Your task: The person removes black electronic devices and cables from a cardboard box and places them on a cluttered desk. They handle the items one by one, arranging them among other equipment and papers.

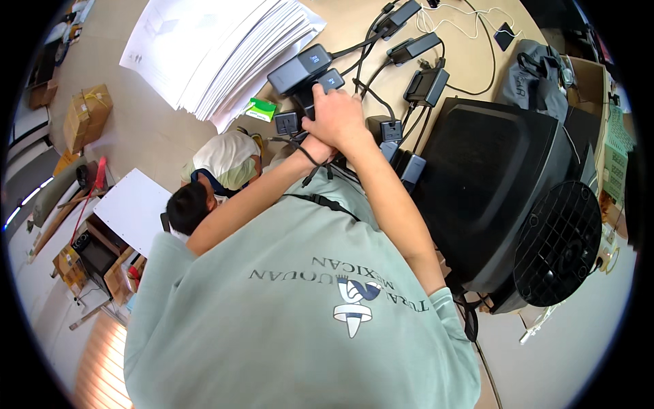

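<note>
My right hand (338, 117) lies over my left hand at the edge of the table. Its fingers curl down beside a small black power bank with a lit display (331, 80), and what they grip is hidden. Below it, my left hand (317, 148) shows only around the wrist; its fingers are out of sight. Just beyond my hands lies a larger dark grey power bank (300, 69), also with a lit display. A black cube-shaped socket adapter (287, 123) sits to their left. Near my left wrist dangles a short black cable (315, 161).
A thick stack of white paper (225, 54) covers the table's far left, with a small green packet (261, 109) beside it. Several black chargers (427, 86) and tangled cables spread rightward. A big black monitor (477, 184) stands right. Another person (225, 160) is at the left.
</note>
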Demonstrator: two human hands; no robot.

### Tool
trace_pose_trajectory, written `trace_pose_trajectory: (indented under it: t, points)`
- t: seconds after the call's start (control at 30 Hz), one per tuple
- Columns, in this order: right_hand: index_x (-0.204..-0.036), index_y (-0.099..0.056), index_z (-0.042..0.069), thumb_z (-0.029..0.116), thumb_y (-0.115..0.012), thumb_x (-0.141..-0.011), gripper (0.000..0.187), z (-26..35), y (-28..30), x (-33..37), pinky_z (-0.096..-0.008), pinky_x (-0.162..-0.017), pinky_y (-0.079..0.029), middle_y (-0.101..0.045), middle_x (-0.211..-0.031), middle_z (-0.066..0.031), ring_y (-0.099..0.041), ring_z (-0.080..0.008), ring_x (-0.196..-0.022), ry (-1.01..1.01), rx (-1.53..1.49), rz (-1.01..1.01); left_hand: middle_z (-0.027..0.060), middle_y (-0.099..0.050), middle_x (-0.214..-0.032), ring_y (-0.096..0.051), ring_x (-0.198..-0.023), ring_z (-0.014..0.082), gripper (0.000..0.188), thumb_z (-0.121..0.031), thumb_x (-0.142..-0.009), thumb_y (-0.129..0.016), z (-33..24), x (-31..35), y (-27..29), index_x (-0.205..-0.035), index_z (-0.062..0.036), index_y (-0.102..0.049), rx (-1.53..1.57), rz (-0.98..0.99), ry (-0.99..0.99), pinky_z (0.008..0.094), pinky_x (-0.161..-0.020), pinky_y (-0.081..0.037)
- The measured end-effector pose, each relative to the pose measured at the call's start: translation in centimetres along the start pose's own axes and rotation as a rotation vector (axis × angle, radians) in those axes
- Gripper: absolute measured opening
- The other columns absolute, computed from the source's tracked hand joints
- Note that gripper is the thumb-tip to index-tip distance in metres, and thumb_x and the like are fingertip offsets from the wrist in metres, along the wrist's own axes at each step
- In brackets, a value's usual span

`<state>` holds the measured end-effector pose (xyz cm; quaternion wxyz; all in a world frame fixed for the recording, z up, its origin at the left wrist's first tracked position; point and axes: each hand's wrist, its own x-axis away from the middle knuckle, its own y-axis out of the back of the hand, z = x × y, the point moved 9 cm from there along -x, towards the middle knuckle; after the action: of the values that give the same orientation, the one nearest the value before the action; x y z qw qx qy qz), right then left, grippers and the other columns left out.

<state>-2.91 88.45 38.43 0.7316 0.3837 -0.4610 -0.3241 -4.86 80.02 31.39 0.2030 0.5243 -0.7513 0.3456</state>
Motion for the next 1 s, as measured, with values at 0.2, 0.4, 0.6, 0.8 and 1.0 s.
trace_pose_trajectory:
  t: [0.2,0.4,0.6,0.8,1.0]
  points:
    - [-0.123,-0.059,-0.003,0.037,-0.070,-0.076,0.063,-2.0,1.8,0.0,-0.0472,-0.086,-0.055,-0.071,-0.094,-0.0259,-0.069,-0.0409,-0.092,-0.040,-0.159,-0.022,0.0029,-0.059,-0.066,-0.056,-0.056,0.0138,0.033,-0.039,-0.097,-0.057,0.4,0.5,-0.3,-0.087,-0.0078,-0.062,-0.042,0.225,0.059,0.0289,-0.051,-0.043]
    - [-0.124,-0.060,-0.001,0.027,-0.078,-0.070,0.063,-4.6,6.3,1.3,-0.0451,-0.086,-0.054,-0.071,-0.097,-0.0259,-0.069,-0.0406,-0.095,-0.057,-0.300,-0.099,0.0052,-0.068,-0.094,-0.064,-0.082,0.0123,0.051,-0.051,-0.100,-0.056,0.7,3.1,0.2,-0.124,-0.0071,-0.061,0.233,0.423,0.283,0.0252,-0.069,-0.044]
    - [-0.127,-0.061,-0.003,0.015,-0.084,-0.074,0.061,-6.6,6.6,0.6,-0.0357,-0.076,-0.057,-0.072,-0.093,-0.0208,-0.072,-0.0260,-0.082,-0.069,-0.613,-0.002,0.0028,-0.064,-0.118,-0.058,-0.112,0.0128,0.051,-0.046,-0.098,-0.062,-0.3,5.1,0.6,-0.134,-0.0100,-0.057,0.196,0.450,0.332,0.0291,-0.088,-0.042]
    - [-0.134,-0.055,-0.007,0.004,-0.079,-0.080,0.060,-9.4,3.8,-0.4,-0.0305,-0.064,-0.056,-0.070,-0.106,-0.0191,-0.070,-0.0181,-0.071,-0.027,-0.907,-0.064,0.0063,-0.061,-0.130,-0.050,-0.125,0.0182,0.064,-0.049,-0.089,-0.072,-0.7,6.9,3.0,-0.132,-0.0028,-0.060,0.082,0.429,0.289,0.0326,-0.106,-0.035]
    - [-0.134,-0.057,-0.005,0.001,-0.079,-0.080,0.059,-10.1,3.5,-0.1,-0.0231,-0.068,-0.053,-0.069,-0.111,-0.0099,-0.066,-0.0105,-0.082,-0.123,-1.207,-0.031,0.0107,-0.064,-0.126,-0.057,-0.122,0.0236,0.056,-0.050,-0.090,-0.070,-3.8,9.9,10.5,-0.120,-0.0033,-0.068,-0.271,0.292,0.230,0.0363,-0.104,-0.043]
